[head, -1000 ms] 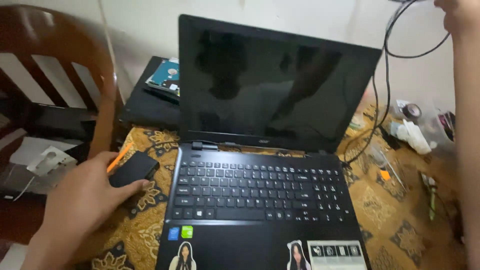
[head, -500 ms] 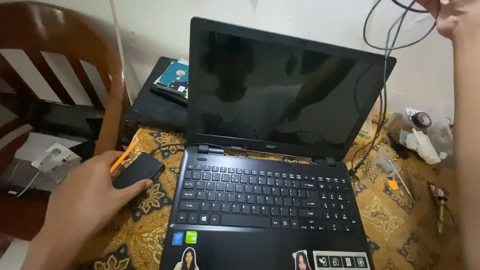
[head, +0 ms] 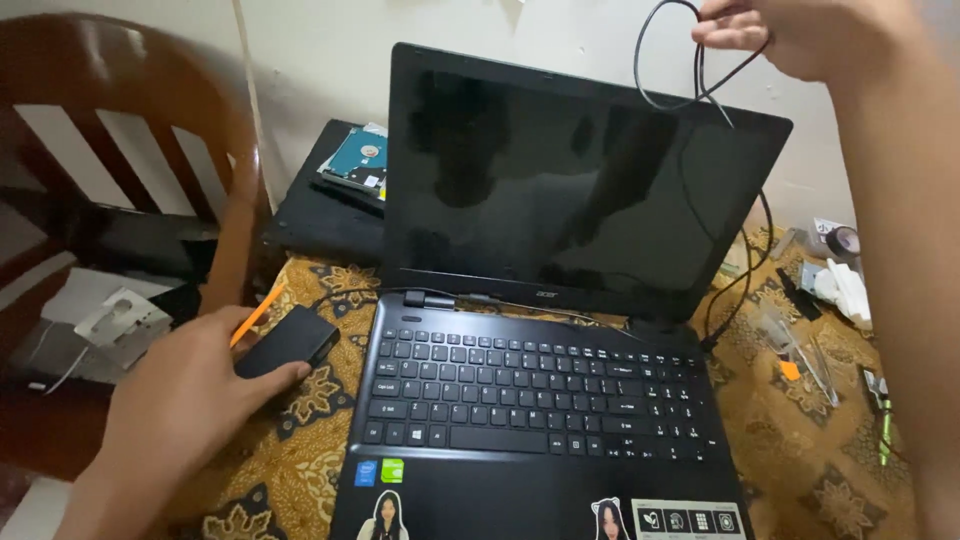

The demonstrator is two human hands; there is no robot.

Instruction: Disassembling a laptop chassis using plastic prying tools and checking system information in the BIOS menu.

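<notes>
Holding a black cable (head: 668, 62) up in a loop above the laptop (head: 545, 330) lid, right hand (head: 800, 35) has fingers pinched shut on it; the lead hangs behind the dark screen towards the right side. Left hand (head: 190, 400) rests on a black box (head: 288, 342) lying just left of the keyboard, fingers together on its edge, grip loose. Judged step: sorting cable slack. Next move calls for keeping the loop off the screen.
</notes>
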